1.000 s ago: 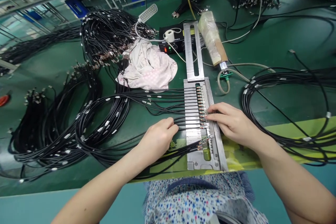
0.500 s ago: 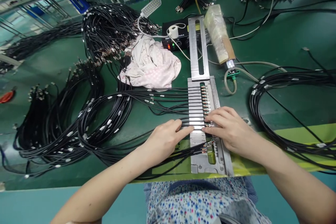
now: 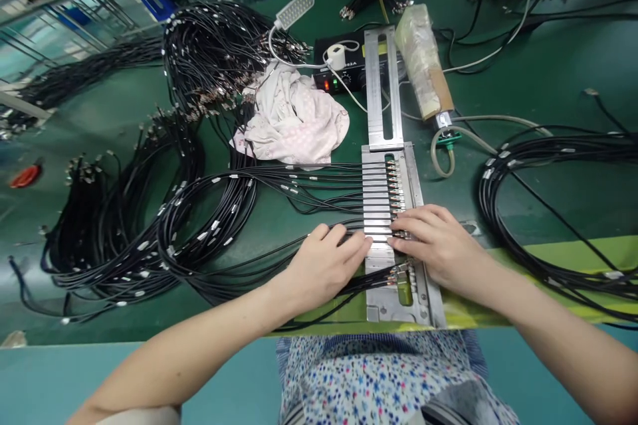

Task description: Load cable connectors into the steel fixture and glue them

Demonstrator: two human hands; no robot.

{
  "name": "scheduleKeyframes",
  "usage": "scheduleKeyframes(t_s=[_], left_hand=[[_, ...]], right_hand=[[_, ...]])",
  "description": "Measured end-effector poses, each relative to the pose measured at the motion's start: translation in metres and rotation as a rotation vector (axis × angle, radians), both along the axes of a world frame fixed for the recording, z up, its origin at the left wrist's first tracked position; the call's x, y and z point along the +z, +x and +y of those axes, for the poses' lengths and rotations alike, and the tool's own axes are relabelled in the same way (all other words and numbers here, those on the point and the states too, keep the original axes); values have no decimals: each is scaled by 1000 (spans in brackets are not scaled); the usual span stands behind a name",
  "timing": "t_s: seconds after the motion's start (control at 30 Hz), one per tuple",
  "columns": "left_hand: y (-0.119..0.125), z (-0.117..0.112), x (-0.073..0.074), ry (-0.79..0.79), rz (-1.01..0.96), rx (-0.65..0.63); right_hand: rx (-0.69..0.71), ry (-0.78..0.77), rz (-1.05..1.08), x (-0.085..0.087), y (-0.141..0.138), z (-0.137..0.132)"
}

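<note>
A slotted metal fixture (image 3: 377,176) lies on the bench, with black cables (image 3: 343,177) laid side by side across its grooves. Their metal connector ends (image 3: 395,189) line up along its right part. At the fixture's left edge, my left hand (image 3: 323,264) is closed, its fingertips pinching a black cable. My right hand (image 3: 441,239) reaches in from the right, fingers bent onto the same cable's end in the grooves; the fingers partly hide that connector. Below both hands, a loose bunch of cable ends (image 3: 386,275) rests on the fixture's lower part.
Coiled black cables (image 3: 209,232) fill the left side, and another coil (image 3: 491,192) lies at right. Behind the fixture are a pinkish cloth (image 3: 299,119), a black control box (image 3: 343,80), a small lamp (image 3: 295,8) and a plastic-wrapped tool (image 3: 419,60).
The left fingers have curled closer together at the fixture's edge. The right hand stays on the grooves, almost still. The whole view has shifted slightly.
</note>
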State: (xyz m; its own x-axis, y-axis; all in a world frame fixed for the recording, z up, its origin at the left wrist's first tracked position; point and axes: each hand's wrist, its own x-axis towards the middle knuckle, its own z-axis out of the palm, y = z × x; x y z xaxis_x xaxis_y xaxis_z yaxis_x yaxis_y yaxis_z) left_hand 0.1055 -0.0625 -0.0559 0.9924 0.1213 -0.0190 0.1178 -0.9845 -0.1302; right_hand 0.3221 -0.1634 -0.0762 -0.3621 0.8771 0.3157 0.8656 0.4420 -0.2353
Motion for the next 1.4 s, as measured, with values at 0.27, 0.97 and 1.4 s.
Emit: scheduleKeyframes(t_s=[0.27,0.97,1.4], left_hand=[[-14,-12,1,-568,46,202],[-2,-4,13,-260,149,298],[1,-3,7,-235,59,232]], right_hand=[[-21,39,215,-13,13,-1],[-149,96,421,4,16,-8],[-110,75,310,5,13,-9]])
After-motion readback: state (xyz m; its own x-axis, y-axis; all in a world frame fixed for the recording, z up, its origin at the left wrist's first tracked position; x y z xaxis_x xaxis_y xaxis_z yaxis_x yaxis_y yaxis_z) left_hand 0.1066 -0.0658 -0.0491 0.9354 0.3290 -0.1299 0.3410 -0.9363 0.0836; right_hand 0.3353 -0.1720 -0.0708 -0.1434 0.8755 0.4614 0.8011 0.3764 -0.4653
